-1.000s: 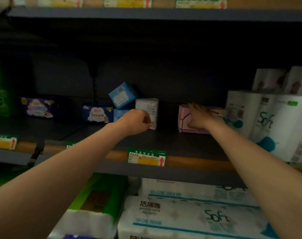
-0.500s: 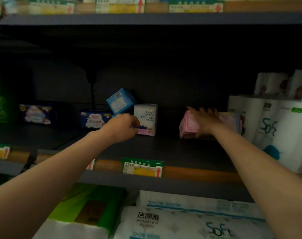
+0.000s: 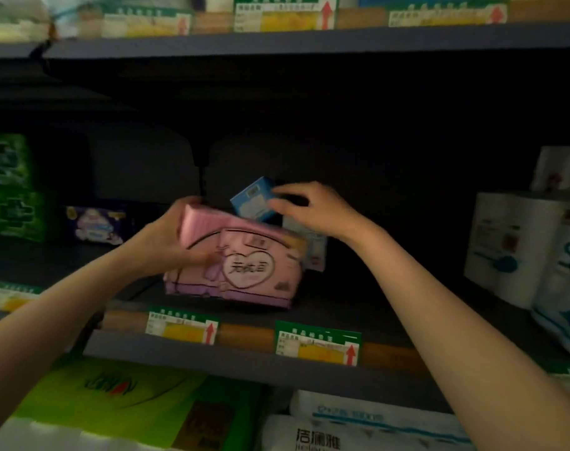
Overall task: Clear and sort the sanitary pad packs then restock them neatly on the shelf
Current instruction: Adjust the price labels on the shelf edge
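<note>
The left hand [image 3: 166, 242] has its fingers curled over the top left corner of a stack of pink pad packs [image 3: 238, 265], thumb pressed on the front face; the stack sits on the middle shelf [image 3: 309, 369] near its front edge, tilted so that its left end is lifted and its right end rests lower. The right hand [image 3: 312, 213] reaches further back and pinches a small blue pack [image 3: 256, 200] between thumb and fingertips; that pack is tipped on a corner, up off the shelf behind the pink stack. A pale white pack [image 3: 312, 252] stands just behind the pink stack's right end, mostly hidden, below the right hand. The main risk seems to be the pink stack: it looks like several soft packs held only at one corner, so if the left hand lifts or drags it further the lower packs may slide apart or tip off the front lip onto the green packs [image 3: 108, 395] below. The blue pack is held by a light pinch at one edge and could swivel or drop behind the stack if pulled quickly. As the right wrist draws back it passes right above the white pack and could knock it over. The shelf is dim and the picture blurred, so labels are hard to read, which makes mis-sorting by brand likely. A purple pack [image 3: 95, 222] lies well apart at the far left.
</note>
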Motion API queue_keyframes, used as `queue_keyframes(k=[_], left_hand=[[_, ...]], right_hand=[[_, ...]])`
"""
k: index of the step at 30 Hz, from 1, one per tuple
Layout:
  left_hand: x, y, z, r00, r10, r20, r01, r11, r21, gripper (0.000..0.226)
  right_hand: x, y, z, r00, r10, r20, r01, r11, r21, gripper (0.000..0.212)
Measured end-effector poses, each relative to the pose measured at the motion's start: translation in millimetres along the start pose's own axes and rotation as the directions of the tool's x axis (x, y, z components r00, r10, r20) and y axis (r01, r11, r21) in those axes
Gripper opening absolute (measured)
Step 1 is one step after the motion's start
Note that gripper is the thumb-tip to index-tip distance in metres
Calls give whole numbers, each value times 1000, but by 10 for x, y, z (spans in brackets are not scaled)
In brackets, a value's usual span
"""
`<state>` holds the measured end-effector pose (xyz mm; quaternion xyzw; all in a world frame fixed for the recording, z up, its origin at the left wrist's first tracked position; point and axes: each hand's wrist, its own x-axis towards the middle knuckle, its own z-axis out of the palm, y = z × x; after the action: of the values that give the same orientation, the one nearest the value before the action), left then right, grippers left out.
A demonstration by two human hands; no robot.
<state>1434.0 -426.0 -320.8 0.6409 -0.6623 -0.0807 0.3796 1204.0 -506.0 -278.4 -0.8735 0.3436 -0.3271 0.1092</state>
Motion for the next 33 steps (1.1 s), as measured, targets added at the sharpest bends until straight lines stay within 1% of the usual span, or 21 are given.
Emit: queue_keyframes(k=[1, 3, 5, 6, 8, 10, 11, 12, 13, 16, 17, 19, 21, 23, 24, 25, 27, 29, 31, 32, 33], left_hand=[[-29, -144, -44, 995, -95, -35, 98, 991, 90, 103], [-41, -337, -7, 968, -229, -105, 247, 940, 235, 87], [16, -422, 79, 947, -290, -135, 318, 897, 306, 80], [59, -430, 120, 941, -311, -132, 338, 880, 333, 79], [132, -414, 180, 935, -329, -133, 355, 857, 373, 78], [178, -405, 201, 932, -334, -143, 363, 849, 384, 79], [174, -409, 201, 929, -341, -144, 370, 846, 384, 79], [163, -416, 206, 927, -346, -143, 374, 843, 386, 80], [161, -416, 210, 929, -342, -143, 371, 843, 389, 81], [159, -391, 223, 928, -338, -154, 372, 842, 391, 82], [157, -390, 233, 925, -342, -163, 379, 836, 397, 82], [140, -369, 258, 919, -351, -179, 394, 826, 403, 82], [110, -358, 257, 917, -359, -175, 399, 834, 382, 83], [75, -351, 233, 919, -355, -171, 394, 845, 362, 85], [56, -345, 221, 922, -345, -179, 387, 851, 354, 84], [33, -334, 214, 923, -325, -203, 377, 867, 327, 81], [-46, -273, 219, 908, -237, -345, 313, 932, 185, 75], [-147, -161, 176, 831, -176, -527, 201, 980, -11, 70], [-269, -87, 19, 750, -198, -632, 81, 974, -209, 66], [-325, -111, -97, 733, -215, -645, 16, 954, -301, 65], [-399, -151, -241, 739, -223, -635, -48, 924, -380, 64]], right_hand=[[101, 122, 41, 999, 44, -17, -45, 996, -75, 52], [271, 412, 123, 983, 174, 52, -149, 935, -322, 68], [364, 661, 247, 946, 297, 132, -186, 828, -529, 84], [385, 750, 313, 934, 327, 142, -183, 780, -598, 91], [398, 846, 420, 946, 307, 100, -165, 726, -668, 99], [400, 827, 452, 978, 207, 34, -113, 657, -746, 96], [408, 798, 463, 985, 172, 26, -86, 612, -786, 92], [427, 778, 478, 987, 158, 29, -70, 586, -807, 89], [446, 782, 497, 986, 165, 29, -77, 597, -798, 86], [485, 781, 502, 973, 229, 30, -143, 700, -699, 80], [485, 758, 483, 969, 243, 38, -148, 700, -699, 79], [466, 698, 450, 962, 270, 36, -153, 646, -748, 75], [390, 581, 477, 961, 276, -11, -180, 595, -783, 67], [284, 401, 546, 963, 241, -116, -238, 575, -783, 60], [229, 284, 575, 961, 203, -187, -272, 576, -771, 61], [170, 140, 587, 951, 159, -266, -307, 584, -751, 62], [70, -207, 586, 907, 8, -420, -334, 620, -710, 61], [-1, -573, 558, 841, -135, -524, -303, 685, -662, 57], [-75, -905, 534, 789, -213, -576, -250, 745, -619, 53], [-111, -1050, 525, 764, -246, -596, -231, 758, -609, 51], [-158, -1197, 534, 741, -282, -610, -211, 764, -609, 50]])
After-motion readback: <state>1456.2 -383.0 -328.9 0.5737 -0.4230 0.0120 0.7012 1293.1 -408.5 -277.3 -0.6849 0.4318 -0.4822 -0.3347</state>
